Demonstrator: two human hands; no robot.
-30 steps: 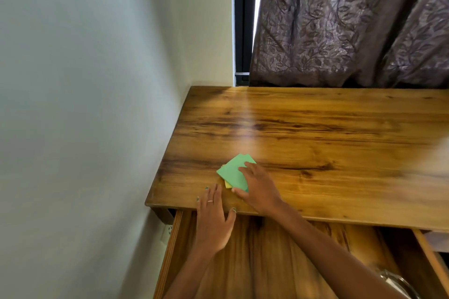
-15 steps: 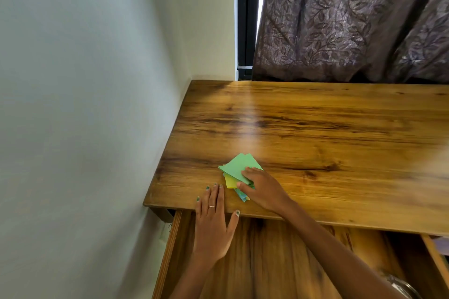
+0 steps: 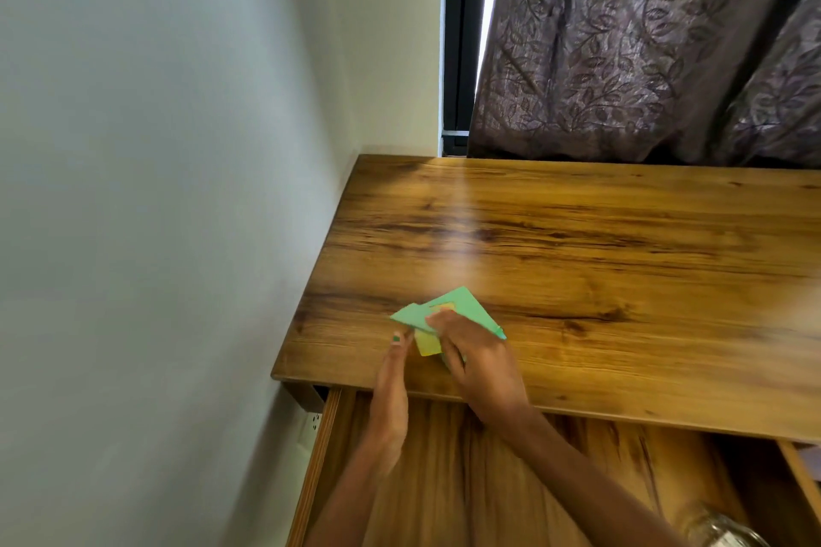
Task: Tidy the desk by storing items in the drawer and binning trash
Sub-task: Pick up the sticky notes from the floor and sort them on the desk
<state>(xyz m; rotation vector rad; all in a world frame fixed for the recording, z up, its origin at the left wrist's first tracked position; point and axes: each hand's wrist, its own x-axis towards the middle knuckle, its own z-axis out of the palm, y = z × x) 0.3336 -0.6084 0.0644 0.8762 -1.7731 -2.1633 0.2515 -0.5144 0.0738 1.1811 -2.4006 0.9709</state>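
A small stack of coloured paper notes (image 3: 462, 303), green on top with yellow showing beneath, lies fanned out near the front left corner of the wooden desk (image 3: 599, 262). My right hand (image 3: 482, 364) lies over the stack with fingers curled on it and the thumb on the green sheet. My left hand (image 3: 391, 391) stands on its edge beside the notes, straight fingertips touching their left side. Below the desk's front edge the wooden drawer (image 3: 444, 484) is pulled out under both forearms.
A pale wall (image 3: 155, 191) runs close along the desk's left side, with a socket (image 3: 312, 426) below the desk corner. A dark patterned curtain (image 3: 644, 49) hangs behind the desk. A glass jar (image 3: 722, 532) lies in the drawer's right part.
My left hand has risen from lying flat on the desk edge to standing on its side against the notes. My right hand has curled over the stack, and the sheets have fanned apart.
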